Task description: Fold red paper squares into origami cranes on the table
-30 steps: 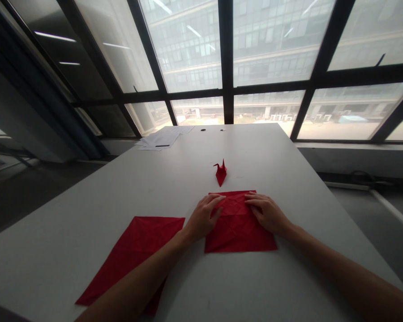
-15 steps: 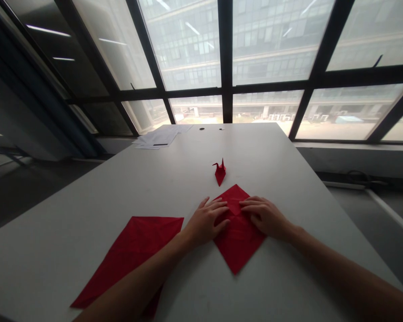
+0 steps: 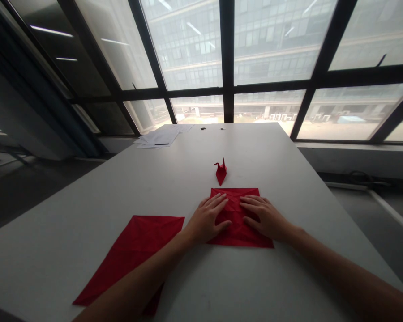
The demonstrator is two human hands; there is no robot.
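Note:
A creased red paper square lies flat on the white table, its edges parallel to the table's sides. My left hand rests flat on its left part with fingers stretched out. My right hand lies flat on its right part, fingers spread. Just beyond the sheet stands a small folded red paper crane. A second red paper sheet lies to the left, partly under my left forearm.
A stack of white papers sits at the table's far left corner, near two small round holes. Large windows with dark frames stand behind the table. The floor drops away on both sides.
The red sheet under my hands has turned from a diamond position back to square with the table. Both hands stayed flat on it and turned with it.

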